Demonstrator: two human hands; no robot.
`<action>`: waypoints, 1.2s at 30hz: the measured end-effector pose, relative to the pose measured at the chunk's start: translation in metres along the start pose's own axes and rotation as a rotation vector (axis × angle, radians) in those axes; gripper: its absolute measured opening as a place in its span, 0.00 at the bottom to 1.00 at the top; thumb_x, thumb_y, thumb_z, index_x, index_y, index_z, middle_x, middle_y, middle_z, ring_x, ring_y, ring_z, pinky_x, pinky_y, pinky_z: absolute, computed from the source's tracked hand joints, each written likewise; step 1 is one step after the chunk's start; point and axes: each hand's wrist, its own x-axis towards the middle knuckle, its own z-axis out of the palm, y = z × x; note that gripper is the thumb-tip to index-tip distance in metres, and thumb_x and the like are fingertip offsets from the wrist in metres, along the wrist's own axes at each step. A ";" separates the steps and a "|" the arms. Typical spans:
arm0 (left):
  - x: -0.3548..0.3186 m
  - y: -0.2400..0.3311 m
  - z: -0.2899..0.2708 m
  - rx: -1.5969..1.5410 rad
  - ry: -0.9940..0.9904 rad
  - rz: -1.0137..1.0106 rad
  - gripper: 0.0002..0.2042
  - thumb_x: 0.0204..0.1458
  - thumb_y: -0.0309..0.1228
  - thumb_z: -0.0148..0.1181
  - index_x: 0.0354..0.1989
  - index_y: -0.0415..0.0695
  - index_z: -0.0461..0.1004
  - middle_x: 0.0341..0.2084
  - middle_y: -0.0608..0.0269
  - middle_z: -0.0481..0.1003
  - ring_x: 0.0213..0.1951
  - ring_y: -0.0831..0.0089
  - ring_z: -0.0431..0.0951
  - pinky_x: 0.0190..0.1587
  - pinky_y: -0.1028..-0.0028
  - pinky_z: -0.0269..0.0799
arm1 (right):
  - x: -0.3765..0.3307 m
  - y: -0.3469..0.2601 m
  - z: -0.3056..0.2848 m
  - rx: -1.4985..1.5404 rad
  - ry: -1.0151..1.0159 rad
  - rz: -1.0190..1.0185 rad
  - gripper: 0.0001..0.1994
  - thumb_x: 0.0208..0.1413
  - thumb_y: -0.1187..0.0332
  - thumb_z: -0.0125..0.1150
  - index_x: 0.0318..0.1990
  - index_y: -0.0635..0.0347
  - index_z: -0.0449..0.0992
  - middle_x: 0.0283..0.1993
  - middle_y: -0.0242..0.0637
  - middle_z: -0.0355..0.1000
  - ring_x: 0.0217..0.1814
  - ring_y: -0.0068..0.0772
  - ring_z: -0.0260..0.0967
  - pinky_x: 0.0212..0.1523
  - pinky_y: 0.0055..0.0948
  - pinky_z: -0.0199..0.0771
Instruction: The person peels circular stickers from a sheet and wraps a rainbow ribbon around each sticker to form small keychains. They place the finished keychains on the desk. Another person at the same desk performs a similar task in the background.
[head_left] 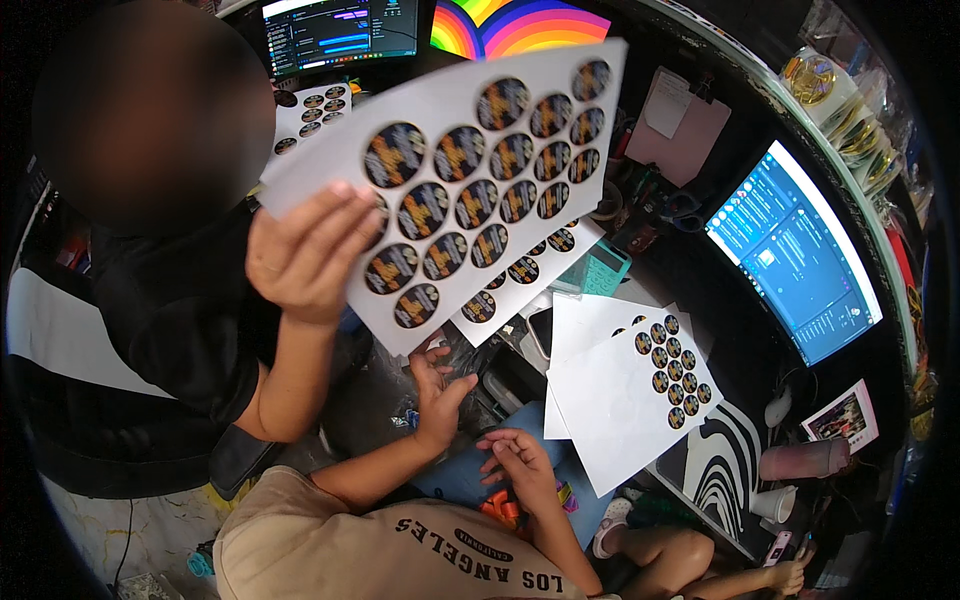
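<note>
My left hand (440, 388) reaches forward with fingers spread, its tips at a dark object (500, 385) under the paper sheets. My right hand (520, 465) rests over blue fabric (470, 480) on my lap, fingers loosely curled with nothing seen in it, just above a small orange item (500, 510). A person in a black shirt (180, 320) at my left holds up a white sheet of round dark stickers (480, 170) in one hand (310, 255). A second sticker sheet (520, 280) lies beneath it.
White sheets with a block of round stickers (640, 400) lie to the right. A teal calculator (605, 268), a pink clipboard (680, 130), two lit monitors (800, 250) (340, 30), a mouse (778, 405), a pink tumbler (805, 460) and a white cup (775, 503) crowd the desk.
</note>
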 end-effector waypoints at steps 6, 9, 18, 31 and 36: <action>0.036 0.007 0.013 -0.236 0.068 -0.260 0.27 0.54 0.31 0.59 0.61 0.43 0.55 0.51 0.57 0.67 0.43 0.74 0.71 0.44 0.73 0.68 | -0.002 0.003 -0.002 0.001 0.011 -0.002 0.11 0.64 0.69 0.50 0.50 0.65 0.69 0.46 0.42 0.73 0.35 0.26 0.72 0.31 0.26 0.79; 0.061 0.009 0.009 -0.401 -0.044 -0.405 0.14 0.57 0.31 0.58 0.49 0.42 0.66 0.33 0.64 0.77 0.31 0.78 0.77 0.33 0.78 0.74 | -0.002 0.004 -0.002 0.002 0.009 0.003 0.11 0.64 0.70 0.50 0.50 0.64 0.69 0.46 0.42 0.73 0.34 0.26 0.72 0.31 0.25 0.79; 0.029 0.052 0.013 -0.375 -0.145 -0.144 0.14 0.54 0.22 0.58 0.48 0.37 0.66 0.42 0.56 0.76 0.42 0.73 0.77 0.44 0.73 0.74 | 0.012 -0.045 -0.001 0.439 -0.100 -0.037 0.30 0.62 0.55 0.54 0.65 0.59 0.54 0.58 0.46 0.67 0.50 0.35 0.71 0.44 0.43 0.78; -0.051 0.043 0.037 0.676 -1.217 0.401 0.15 0.46 0.27 0.60 0.44 0.41 0.71 0.41 0.60 0.74 0.47 0.59 0.73 0.50 0.59 0.66 | -0.075 -0.066 -0.070 0.075 0.404 -0.262 0.26 0.62 0.68 0.54 0.65 0.60 0.54 0.48 0.40 0.73 0.42 0.25 0.71 0.43 0.27 0.75; -0.052 0.001 0.064 0.860 -1.275 0.525 0.08 0.42 0.27 0.59 0.33 0.44 0.74 0.32 0.63 0.74 0.39 0.58 0.73 0.41 0.59 0.66 | -0.048 -0.033 -0.033 -0.748 0.530 -0.380 0.23 0.53 0.65 0.63 0.55 0.61 0.67 0.41 0.42 0.69 0.37 0.37 0.69 0.41 0.33 0.71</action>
